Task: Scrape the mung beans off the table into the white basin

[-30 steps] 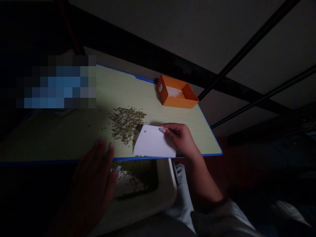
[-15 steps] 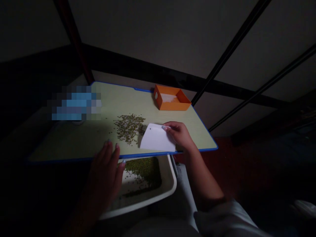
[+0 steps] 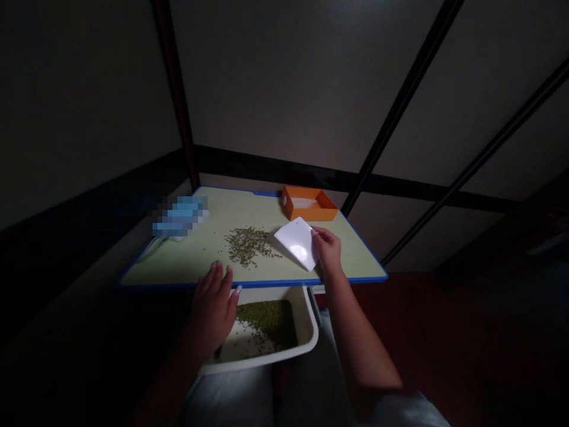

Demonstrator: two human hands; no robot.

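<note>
One white scraper (image 3: 296, 240), centre of the frame: a thin, flat piece, tilted over the table, one corner upward; whether its lower corner touches the tabletop I cannot tell. My right hand (image 3: 328, 249) grips it by its right edge, thumb and fingers closed on that edge, so that the plate extends leftward from my fingertips. Just left of the plate lies one scattered patch of green grains (image 3: 248, 243), too many to count, with a few strays farther left. My left hand (image 3: 216, 305), lower left of centre, is open and palm down, grasping nothing, its fingertips over the near edge of the table (image 3: 351, 252), which is pale with a blue rim.

Containers, two clearly seen. One white tub (image 3: 307, 323), lower centre, below the table's near edge, holds more green grains (image 3: 271, 317), dense toward the back and right, sparse at front left, where its white floor shows. One orange box (image 3: 316, 212), upper right of centre on the table, contains a whitish material (image 3: 303, 203) that I cannot identify. At the table's left end, one bluish object (image 3: 180, 216) is obscured by pixelation.
</note>
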